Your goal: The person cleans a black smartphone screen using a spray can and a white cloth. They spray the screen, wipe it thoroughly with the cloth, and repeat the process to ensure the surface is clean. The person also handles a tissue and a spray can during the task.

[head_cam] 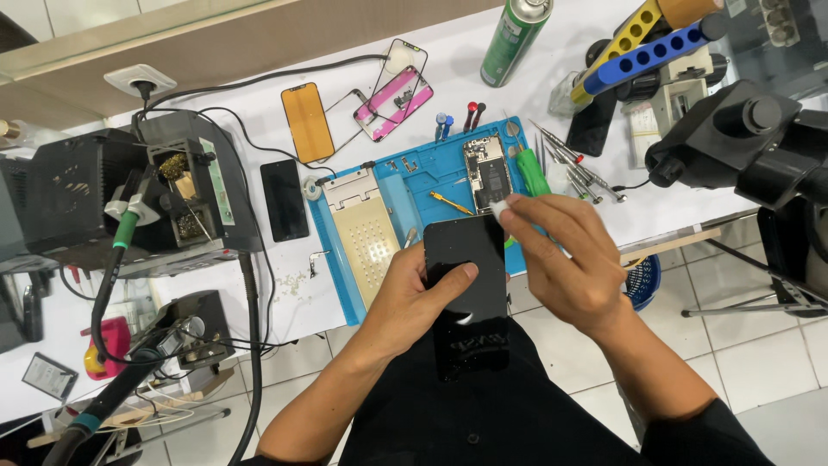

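Now black screen [466,267] between fingers [448,278]

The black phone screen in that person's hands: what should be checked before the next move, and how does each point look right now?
1. Left hand grips the black screen panel firmly, thumb across its face: ok.
2. Right hand holds the small white pad at the panel's top edge: ok.
3. Panel free of cracks: cannot tell.
4. Opened phone body lies flat on the blue mat: ok.
5. Green-handled screwdriver clear of the hands: not ok, beside the right fingers.
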